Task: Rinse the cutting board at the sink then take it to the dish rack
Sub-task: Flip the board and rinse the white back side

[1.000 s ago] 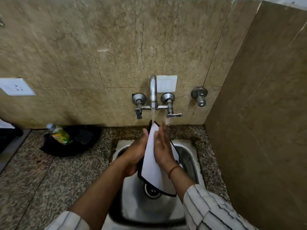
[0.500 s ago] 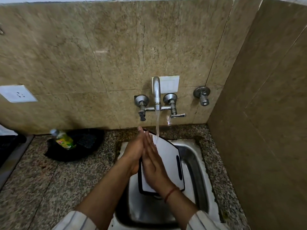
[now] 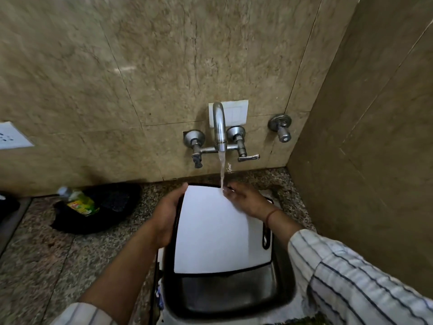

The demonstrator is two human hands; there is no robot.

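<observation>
A white cutting board (image 3: 210, 231) with a black rim and a handle slot on its right side lies nearly flat over the steel sink (image 3: 225, 292). My left hand (image 3: 167, 214) grips its left edge. My right hand (image 3: 243, 200) rests flat on the board's far right corner, fingers spread, right where the water stream lands. The tap (image 3: 219, 127) on the wall is running onto the board's far edge. No dish rack is in view.
A green bottle (image 3: 78, 201) lies on a black pan or cloth (image 3: 100, 207) on the granite counter (image 3: 46, 254) to the left. Tiled walls close in behind and on the right. A valve (image 3: 281, 127) sticks out right of the tap.
The board has turned from standing nearly edge-on between my palms to lying flat and face up. My right hand slid from its middle to the far corner under the stream.
</observation>
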